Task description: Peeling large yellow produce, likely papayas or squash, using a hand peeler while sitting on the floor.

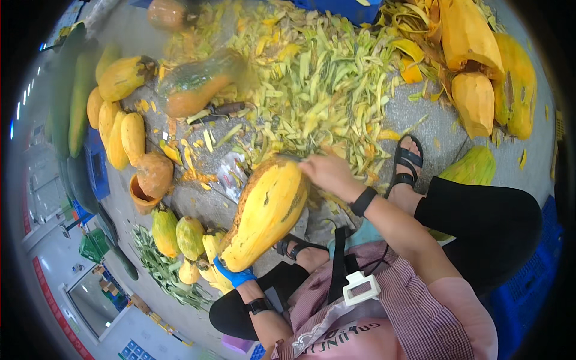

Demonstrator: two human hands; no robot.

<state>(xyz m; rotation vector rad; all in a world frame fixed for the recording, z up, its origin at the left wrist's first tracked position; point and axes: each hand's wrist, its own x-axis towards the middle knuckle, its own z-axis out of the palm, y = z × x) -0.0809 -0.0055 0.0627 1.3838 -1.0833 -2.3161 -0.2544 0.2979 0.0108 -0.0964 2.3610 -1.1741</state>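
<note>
A large yellow squash (267, 210) with a rough brown patch lies tilted across in front of me, over my lap. My left hand (234, 275), in a blue glove, grips its lower end, the fingers partly hidden beneath it. At the upper end my bare right hand (330, 174) is closed around a tool; a thin dark blade-like part (289, 157) pokes out against the skin of the squash. The hand covers the rest of the tool, so its exact kind cannot be told.
Yellow-green peelings (324, 78) form a broad heap ahead. Several yellow squashes (126, 135) stand at left, above an orange hollowed piece (144, 198). Larger orange squashes (474, 39) lie at far right. A dark-handled tool (227, 108) rests beside a mottled squash (201, 84). Green leaves (159, 273) are piled lower left.
</note>
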